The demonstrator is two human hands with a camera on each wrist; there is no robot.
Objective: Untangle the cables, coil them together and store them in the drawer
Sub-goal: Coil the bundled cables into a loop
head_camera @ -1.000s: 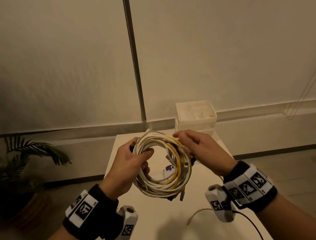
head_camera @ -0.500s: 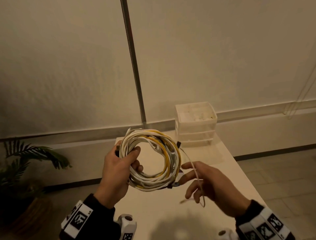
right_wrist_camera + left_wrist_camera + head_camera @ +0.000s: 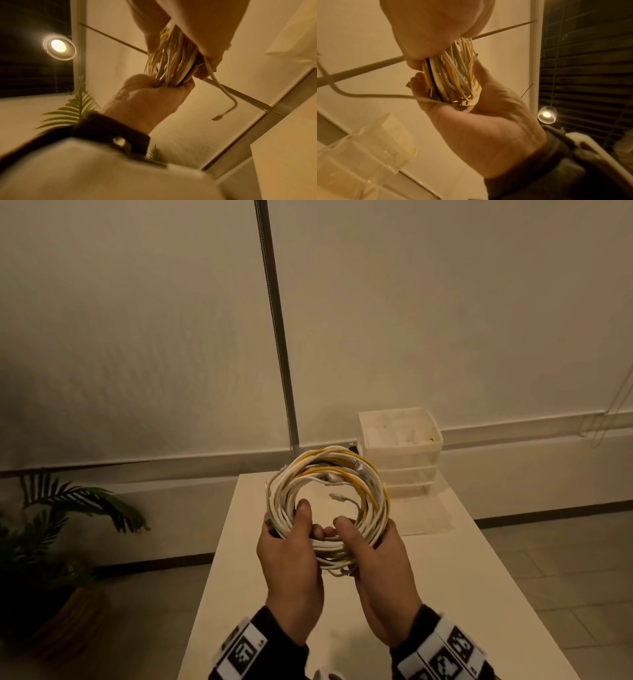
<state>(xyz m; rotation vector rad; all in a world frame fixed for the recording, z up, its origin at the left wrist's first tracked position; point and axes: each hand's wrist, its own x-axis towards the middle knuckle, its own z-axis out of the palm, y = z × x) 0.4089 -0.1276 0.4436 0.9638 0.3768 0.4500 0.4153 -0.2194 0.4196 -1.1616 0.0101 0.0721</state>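
Cable coil (image 3: 327,494), white and yellow, upright above the table (image 3: 462,594): lower arc gripped by left hand (image 3: 291,563) and right hand (image 3: 380,570), fingers curled round, thumbs inside the loop; drawer unit (image 3: 400,453) beyond.

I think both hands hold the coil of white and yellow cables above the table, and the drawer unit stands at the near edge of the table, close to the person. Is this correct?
Not quite. The drawer unit stands at the far end of the table, by the wall, as the head view shows. The rest is right: the left hand and the right hand both hold the coil of white and yellow cables above the table.
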